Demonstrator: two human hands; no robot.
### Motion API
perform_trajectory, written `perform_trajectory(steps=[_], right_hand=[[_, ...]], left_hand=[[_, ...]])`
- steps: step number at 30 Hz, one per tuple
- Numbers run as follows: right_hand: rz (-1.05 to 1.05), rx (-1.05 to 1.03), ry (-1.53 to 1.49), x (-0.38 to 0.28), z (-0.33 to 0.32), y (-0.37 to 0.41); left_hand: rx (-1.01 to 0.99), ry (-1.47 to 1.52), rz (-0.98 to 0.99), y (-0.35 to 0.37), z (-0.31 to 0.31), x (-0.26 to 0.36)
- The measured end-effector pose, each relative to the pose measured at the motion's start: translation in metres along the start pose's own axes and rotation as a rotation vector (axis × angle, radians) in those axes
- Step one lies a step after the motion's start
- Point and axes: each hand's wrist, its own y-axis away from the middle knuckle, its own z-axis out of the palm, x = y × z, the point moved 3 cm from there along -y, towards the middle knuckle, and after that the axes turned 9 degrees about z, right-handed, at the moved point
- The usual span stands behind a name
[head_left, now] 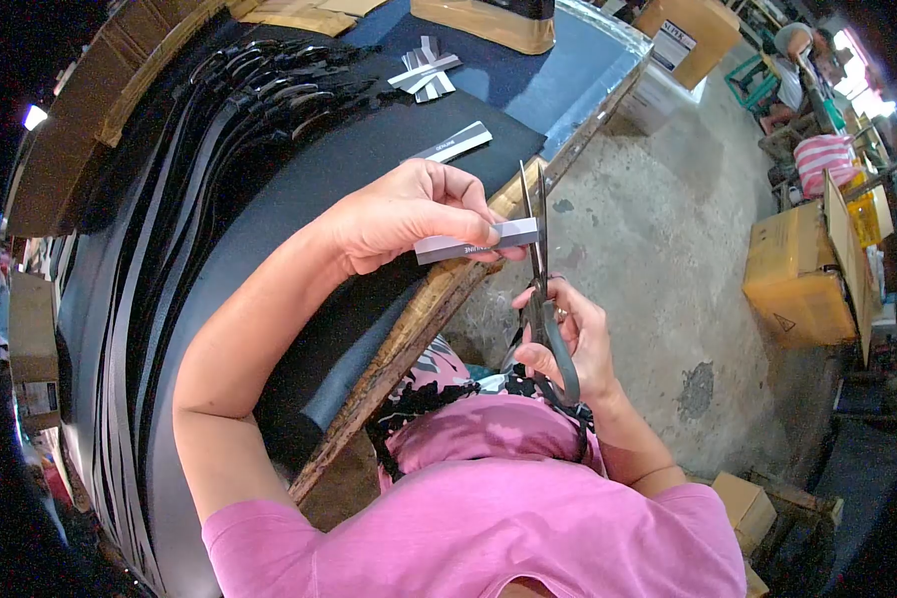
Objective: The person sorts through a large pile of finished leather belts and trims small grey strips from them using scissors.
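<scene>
My left hand (419, 214) pinches a small grey-and-white printed label strip (448, 247) between thumb and fingers, above the table's wooden edge. In my right hand (580, 334) is a pair of scissors (535, 269), fingers through the dark handles and tips pointing away from me. The blades are slightly apart, and the strip's right end meets them. Beyond my left hand, another printed strip (456, 143) lies on the black sheet (344, 189). Farther back sits a small loose pile of grey-and-white strips (426, 72).
Long black straps (149, 199) lie in a bundle along the table's left side. A taped block (488, 28) stands at the back. To the right are a concrete floor (658, 259) and an open cardboard box (797, 274). Another person (792, 75) is far off at upper right.
</scene>
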Motion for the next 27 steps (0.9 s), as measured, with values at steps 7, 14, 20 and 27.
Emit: perform_trajectory(steps=[7,14,20,27], right_hand=[[0.021,0.033,0.029,-0.0016,0.0003,0.0011],[-0.008,0.043,0.053,0.0001,0.0005,0.0009],[0.004,0.037,0.095,-0.0007,-0.0004,0.0007],[0.008,0.061,0.135,0.0007,0.0009,0.0025]], left_hand=[[-0.004,-0.011,-0.011,-0.0006,-0.0009,-0.001],[-0.008,-0.021,-0.003,-0.0005,-0.0004,0.0002],[-0.005,0.0,0.003,-0.0003,-0.0007,-0.0002],[0.0,-0.016,-0.003,0.0004,0.0004,0.0014]])
